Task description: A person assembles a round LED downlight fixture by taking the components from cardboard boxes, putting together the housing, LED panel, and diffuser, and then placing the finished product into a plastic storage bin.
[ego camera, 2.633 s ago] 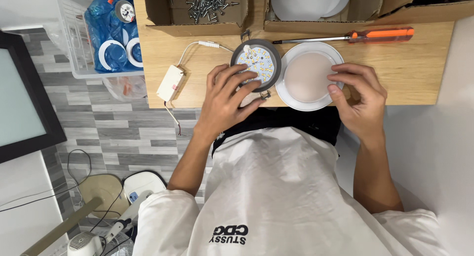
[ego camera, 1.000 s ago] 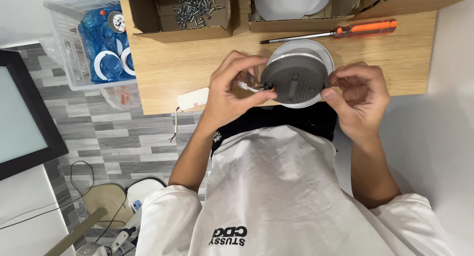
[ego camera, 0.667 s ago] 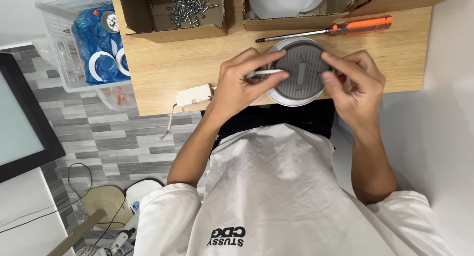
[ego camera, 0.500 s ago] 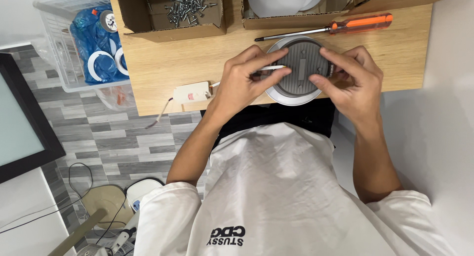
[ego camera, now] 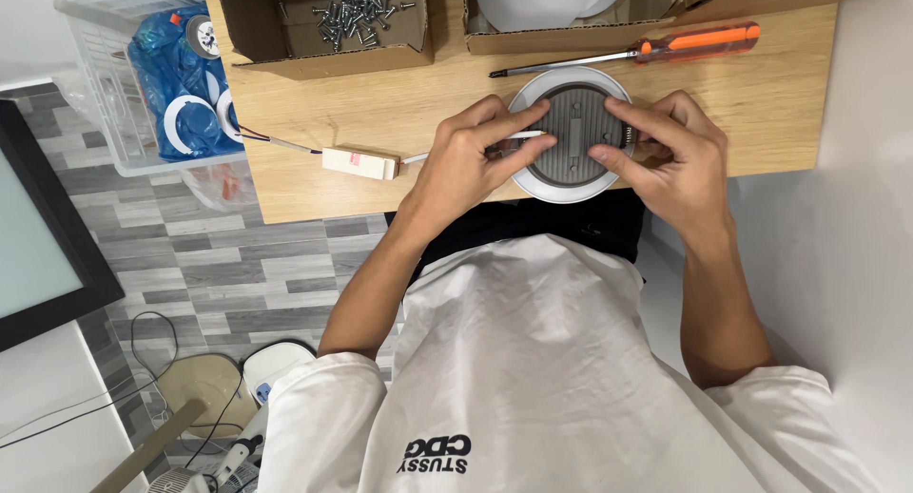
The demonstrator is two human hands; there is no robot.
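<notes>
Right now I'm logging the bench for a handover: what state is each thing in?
Round lamp: face down on the table, grey ribbed back up.
Left hand: fingers pressed on the lamp's left side.
Right hand: fingers pressed on its right side.
Screwdriver: lying flat, untouched.
Box of screws: open.
White driver unit: lying on the table, wired.

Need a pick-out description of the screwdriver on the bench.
Start at the wooden table. Along its far edge, just in front of the cardboard box of white discs, lies the screwdriver, beyond the round lamp. It is the only tool there, with an orange handle.
</notes>
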